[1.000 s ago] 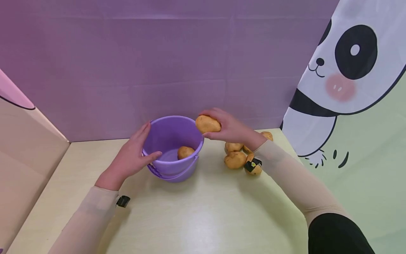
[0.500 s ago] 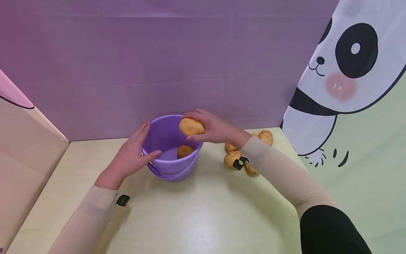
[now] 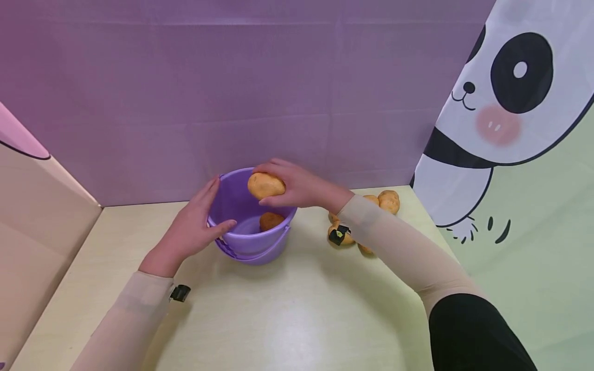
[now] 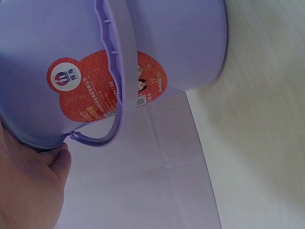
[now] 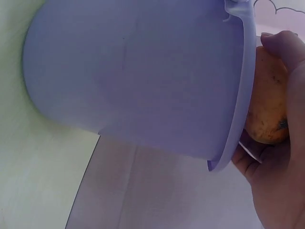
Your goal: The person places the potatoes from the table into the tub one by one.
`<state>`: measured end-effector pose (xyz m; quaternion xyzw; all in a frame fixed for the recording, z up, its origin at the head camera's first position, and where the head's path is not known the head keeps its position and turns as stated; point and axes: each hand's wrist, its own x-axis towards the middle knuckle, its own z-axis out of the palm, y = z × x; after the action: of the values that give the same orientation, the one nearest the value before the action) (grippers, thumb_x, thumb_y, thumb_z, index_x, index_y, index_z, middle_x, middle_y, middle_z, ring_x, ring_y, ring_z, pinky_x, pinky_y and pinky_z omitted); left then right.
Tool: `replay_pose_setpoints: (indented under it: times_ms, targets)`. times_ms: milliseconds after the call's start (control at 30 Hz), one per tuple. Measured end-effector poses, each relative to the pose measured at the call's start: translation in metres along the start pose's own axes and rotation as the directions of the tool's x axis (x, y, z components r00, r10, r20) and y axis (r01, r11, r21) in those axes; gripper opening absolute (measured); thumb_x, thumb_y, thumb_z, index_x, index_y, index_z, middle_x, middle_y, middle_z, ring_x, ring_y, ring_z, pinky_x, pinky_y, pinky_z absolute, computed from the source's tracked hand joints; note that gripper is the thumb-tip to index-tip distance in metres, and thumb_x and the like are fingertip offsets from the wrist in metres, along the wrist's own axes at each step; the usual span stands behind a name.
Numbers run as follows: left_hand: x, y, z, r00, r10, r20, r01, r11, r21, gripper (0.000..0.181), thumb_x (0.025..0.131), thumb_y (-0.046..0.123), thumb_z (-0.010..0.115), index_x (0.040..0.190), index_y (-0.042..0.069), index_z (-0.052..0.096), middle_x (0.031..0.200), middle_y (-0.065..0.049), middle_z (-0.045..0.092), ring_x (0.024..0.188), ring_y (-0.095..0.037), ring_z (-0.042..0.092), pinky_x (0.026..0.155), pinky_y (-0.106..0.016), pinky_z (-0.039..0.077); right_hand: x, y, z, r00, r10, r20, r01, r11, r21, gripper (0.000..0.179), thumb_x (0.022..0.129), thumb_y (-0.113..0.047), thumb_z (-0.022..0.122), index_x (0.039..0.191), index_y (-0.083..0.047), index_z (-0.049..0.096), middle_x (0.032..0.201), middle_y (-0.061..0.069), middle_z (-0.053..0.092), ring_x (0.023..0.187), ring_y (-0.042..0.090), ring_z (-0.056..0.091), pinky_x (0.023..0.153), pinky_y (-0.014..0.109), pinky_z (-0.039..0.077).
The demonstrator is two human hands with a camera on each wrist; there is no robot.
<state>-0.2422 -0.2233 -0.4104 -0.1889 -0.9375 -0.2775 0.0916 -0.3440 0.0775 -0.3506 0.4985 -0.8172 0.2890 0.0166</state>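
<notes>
A purple bucket (image 3: 260,245) stands on the table with its mouth up, and one potato (image 3: 270,221) lies on its bottom. My left hand (image 3: 192,229) grips the rim at the left, its thumb reaching over the front edge. Another potato (image 3: 265,186) is held between the thumb and fingers of my right hand (image 3: 299,186), over the bucket's mouth at its back right. In the right wrist view the held potato (image 5: 269,98) shows just past the rim. The bucket's handle (image 4: 127,67) hangs down across a red label (image 4: 81,107) in the left wrist view.
Several potatoes (image 3: 389,201) lie grouped on the table (image 3: 297,319) right of the bucket, partly hidden by my right forearm. A purple cloth wall (image 3: 232,93) rises close behind. A panda-printed panel (image 3: 520,134) borders the right side.
My right hand has carried its potato leftward from beside the right rim to over the bucket's mouth. The left hand, the bucket and the potato inside stay where they were.
</notes>
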Motion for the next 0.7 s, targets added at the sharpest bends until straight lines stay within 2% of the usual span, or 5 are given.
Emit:
replay_pose_setpoints:
  times_ms: [300, 700]
  targets:
    - [-0.001, -0.002, -0.001, 1.0, 0.009, 0.001, -0.009, 1.0, -0.001, 0.111, 0.101, 0.054, 0.077, 0.177, 0.005, 0.012, 0.184, -0.017, 0.015, 0.165, -0.049, 0.024, 0.127, -0.072, 0.03, 0.012, -0.003, 0.006, 0.999, 0.022, 0.038, -0.022, 1.0, 0.012, 0.071, 0.094, -0.045, 0.087, 0.155, -0.015, 0.062, 0.132, 0.003, 0.064, 0.111, 0.016, 0.062, 0.095, 0.034, 0.054]
    - [-0.002, 0.0, -0.002, 1.0, -0.005, -0.002, 0.005, 1.0, 0.002, 0.109, 0.101, 0.05, 0.077, 0.178, 0.006, 0.013, 0.184, -0.016, 0.015, 0.165, -0.048, 0.023, 0.128, -0.071, 0.029, 0.025, -0.005, 0.016, 0.997, 0.008, 0.073, -0.01, 1.0, 0.021, 0.076, 0.094, -0.047, 0.087, 0.156, -0.014, 0.06, 0.131, 0.003, 0.063, 0.113, 0.016, 0.061, 0.098, 0.032, 0.052]
